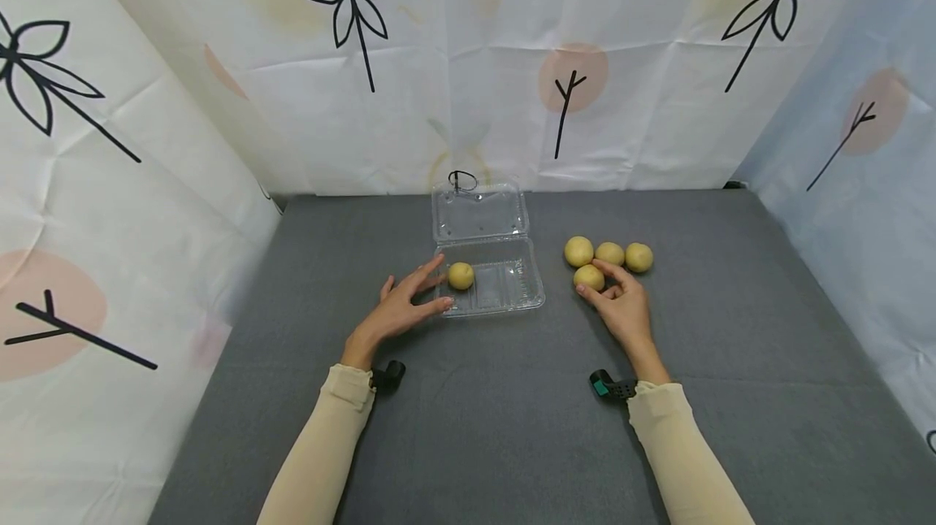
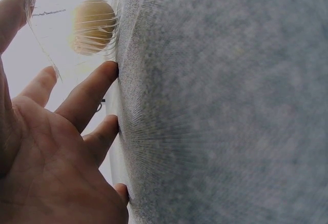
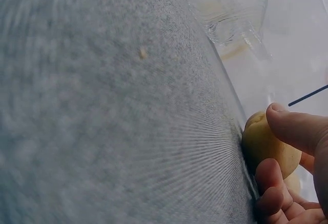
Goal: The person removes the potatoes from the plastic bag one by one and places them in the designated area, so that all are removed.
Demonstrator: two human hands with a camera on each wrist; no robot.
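A clear plastic clamshell box (image 1: pixel 508 285) lies with its lid (image 1: pixel 481 212) folded back. One round yellow fruit (image 1: pixel 461 275) sits at the left inside it. My left hand (image 1: pixel 402 307) is at the box's left side, fingers spread, with the thumb at its near rim; the left wrist view shows the fingertips low by the grey cloth. To the right of the box, my right hand (image 1: pixel 623 305) grips another yellow fruit (image 3: pixel 269 144) between thumb and fingers, close over the cloth. Three more yellow fruits (image 1: pixel 610 253) lie just beyond that hand.
Grey cloth (image 1: pixel 483 427) covers the table. A white printed curtain (image 1: pixel 483 119) hangs along its far edge, with further curtains at left and right. A thin black loop (image 1: pixel 462 180) shows behind the lid.
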